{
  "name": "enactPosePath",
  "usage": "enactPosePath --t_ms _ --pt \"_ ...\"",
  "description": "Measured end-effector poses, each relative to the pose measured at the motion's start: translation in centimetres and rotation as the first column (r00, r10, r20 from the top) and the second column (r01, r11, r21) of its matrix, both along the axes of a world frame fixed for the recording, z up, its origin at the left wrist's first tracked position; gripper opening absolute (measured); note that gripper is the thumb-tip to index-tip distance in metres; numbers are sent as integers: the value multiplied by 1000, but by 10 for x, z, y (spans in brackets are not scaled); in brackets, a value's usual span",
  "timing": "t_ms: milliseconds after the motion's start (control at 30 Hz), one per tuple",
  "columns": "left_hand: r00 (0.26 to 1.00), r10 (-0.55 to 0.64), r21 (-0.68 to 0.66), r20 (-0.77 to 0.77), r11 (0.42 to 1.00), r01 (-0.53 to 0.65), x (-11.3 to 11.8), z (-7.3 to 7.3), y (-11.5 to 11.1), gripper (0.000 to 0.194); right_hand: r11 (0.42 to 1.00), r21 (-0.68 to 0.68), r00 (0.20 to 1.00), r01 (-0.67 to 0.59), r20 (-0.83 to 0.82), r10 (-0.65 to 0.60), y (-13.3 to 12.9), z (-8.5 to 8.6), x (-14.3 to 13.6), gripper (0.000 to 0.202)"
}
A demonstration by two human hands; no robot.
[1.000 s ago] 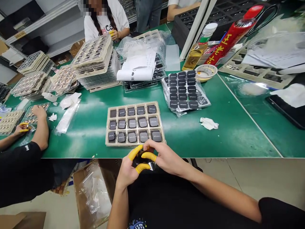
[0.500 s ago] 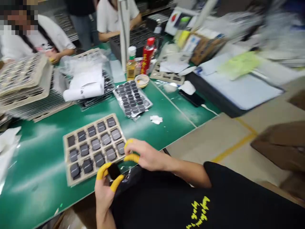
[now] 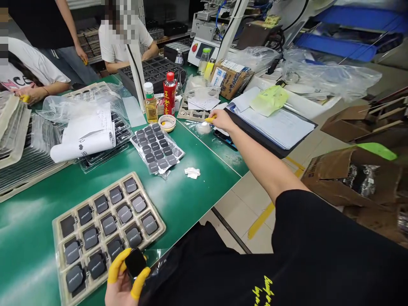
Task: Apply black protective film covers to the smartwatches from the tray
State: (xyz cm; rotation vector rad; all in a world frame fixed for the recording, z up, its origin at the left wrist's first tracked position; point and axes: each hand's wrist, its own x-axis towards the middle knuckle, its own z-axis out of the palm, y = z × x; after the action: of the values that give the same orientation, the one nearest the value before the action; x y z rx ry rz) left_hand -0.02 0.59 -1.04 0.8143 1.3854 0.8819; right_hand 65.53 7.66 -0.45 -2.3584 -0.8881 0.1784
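In my left hand [image 3: 123, 282], a small black square piece with a glossy face [image 3: 135, 262] is gripped between thumb and fingers, which wear yellow finger cots. It is held over the near corner of a beige tray [image 3: 161, 219] whose pockets hold several dark square pieces marked with pale lettering [image 3: 124, 213]. My right hand [image 3: 222, 120] reaches far across the table, its fingers closed together just above a white wad [image 3: 204, 128]. Whatever those fingertips may hold is hidden. Under that hand lies a dark phone [image 3: 225, 140], partly covered.
A plastic-wrapped sheet of dark squares [image 3: 156, 148], a tape roll [image 3: 167, 123], a bottle [image 3: 150, 104] and a red bottle [image 3: 170, 93] stand mid-table. Crumpled white tissue [image 3: 192, 172] lies nearer. Papers [image 3: 270, 121] are at right; stacked trays [image 3: 32, 170] at left. Other people sit or stand beyond.
My right hand has gone from beside the tray out to the far right, by the white wad and phone. My left hand still holds the black square piece. The view has shifted.
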Motion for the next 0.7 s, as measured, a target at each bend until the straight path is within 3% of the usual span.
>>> enactPosePath --t_ms 133,333,400,433,467,533,600,700 --pt "1000 9 -24 -6 1000 -10 -12 -7 2 68 988 -138 996 63 70 -54 18 -19 -10 44" --pt "990 -17 210 -140 977 47 -24 -21 4 85 979 -171 967 115 246 -70 10 -15 -50 47" --pt "988 -17 258 -151 965 56 -23 -24 5 85 988 -154 967 -3 252 43 -10 -17 -78 45" --pt "989 -20 266 -144 962 58 -22 -25 5 84 983 -133 958 -126 241 155 -24 -20 -95 42" --pt "991 -19 273 -135 960 56 -21 -25 6 82 950 -128 929 -284 210 306 -40 -25 -112 37" --pt "992 -5 292 -127 955 42 -18 -24 8 80 890 -157 879 -429 156 451 -74 -37 -148 31" --pt "990 0 316 -144 948 46 -15 -20 11 79 846 -201 838 -494 149 525 -103 -51 -177 30" --pt "983 -90 329 -158 934 138 -9 -15 14 78 838 -224 827 -497 169 536 -128 -61 -205 31"
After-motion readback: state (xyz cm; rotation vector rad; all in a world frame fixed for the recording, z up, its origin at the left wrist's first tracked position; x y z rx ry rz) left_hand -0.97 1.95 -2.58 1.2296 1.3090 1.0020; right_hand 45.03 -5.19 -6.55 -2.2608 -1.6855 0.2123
